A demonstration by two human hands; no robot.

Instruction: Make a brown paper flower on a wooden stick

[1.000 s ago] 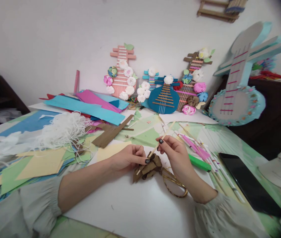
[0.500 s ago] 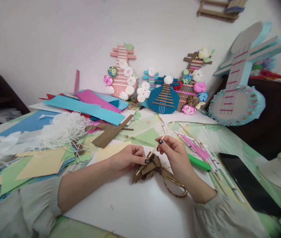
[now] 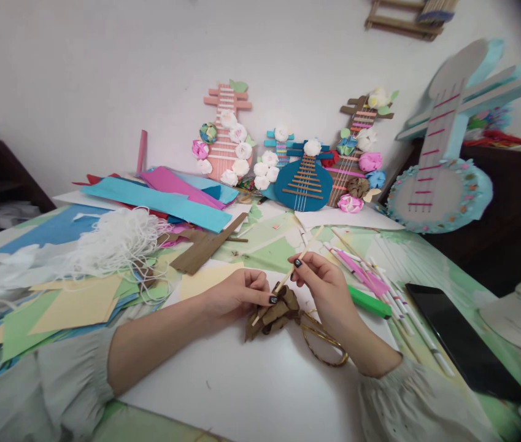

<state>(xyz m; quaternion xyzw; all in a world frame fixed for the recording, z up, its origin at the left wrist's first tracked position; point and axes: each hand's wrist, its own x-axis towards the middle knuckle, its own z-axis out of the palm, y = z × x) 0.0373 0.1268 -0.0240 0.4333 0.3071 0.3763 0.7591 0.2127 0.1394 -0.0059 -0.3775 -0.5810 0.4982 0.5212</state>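
My left hand (image 3: 237,296) pinches a bundle of folded brown paper strips (image 3: 273,313) that rests on a white sheet (image 3: 260,380). A thin wooden stick (image 3: 306,247) runs slantwise through the brown paper, and my right hand (image 3: 322,288) grips it between thumb and fingers just above the bundle. Both hands sit close together, fingers closed. Gold-handled scissors (image 3: 322,344) lie under my right wrist.
A green marker (image 3: 370,302) and several paper straws (image 3: 380,288) lie to the right, beside a black tablet (image 3: 463,341). Coloured paper sheets (image 3: 71,304), white string (image 3: 117,239) and brown card strips (image 3: 205,245) cover the left. Paper lute models (image 3: 306,178) stand along the wall.
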